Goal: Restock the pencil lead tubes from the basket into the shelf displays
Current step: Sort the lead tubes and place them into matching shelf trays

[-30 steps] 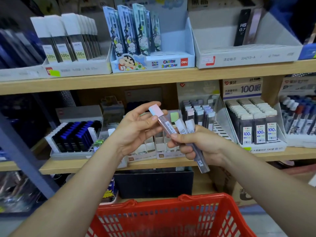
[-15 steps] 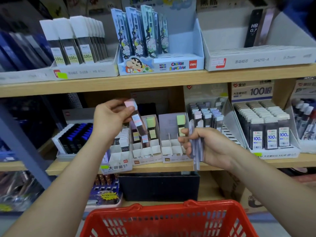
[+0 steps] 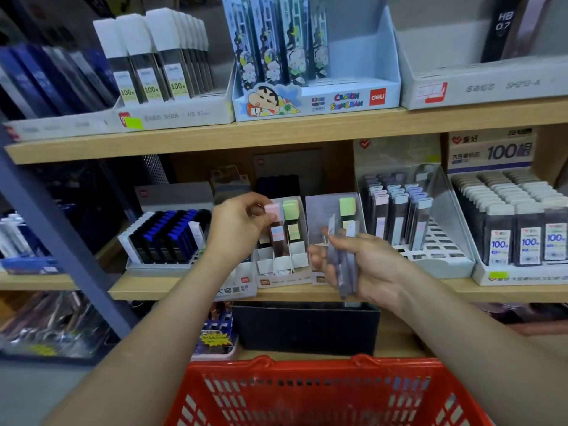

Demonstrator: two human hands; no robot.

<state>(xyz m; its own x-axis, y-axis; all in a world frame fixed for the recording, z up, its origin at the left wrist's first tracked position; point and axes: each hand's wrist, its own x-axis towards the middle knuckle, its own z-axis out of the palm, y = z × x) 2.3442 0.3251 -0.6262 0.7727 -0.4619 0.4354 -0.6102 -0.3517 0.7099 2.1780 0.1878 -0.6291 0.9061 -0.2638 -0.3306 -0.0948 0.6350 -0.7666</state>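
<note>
My left hand pinches a pink-capped lead tube by its top, and the tube stands upright in a slot of a small white divided display box on the middle shelf. A green-capped tube stands right beside it. My right hand grips a few clear lead tubes in front of a second small display box, which holds one green-capped tube. The red basket sits low at the frame's bottom edge.
A clear tray of grey and lilac tubes stands right of the boxes, then a tray of "100" tubes. Blue-capped tubes fill a tray on the left. The upper wooden shelf carries more display boxes. A blue diagonal strut crosses the left side.
My left hand carried the pink-capped tube from my right hand's bundle to the left display box and lowered it upright into a slot. My right hand dropped slightly with its tubes.
</note>
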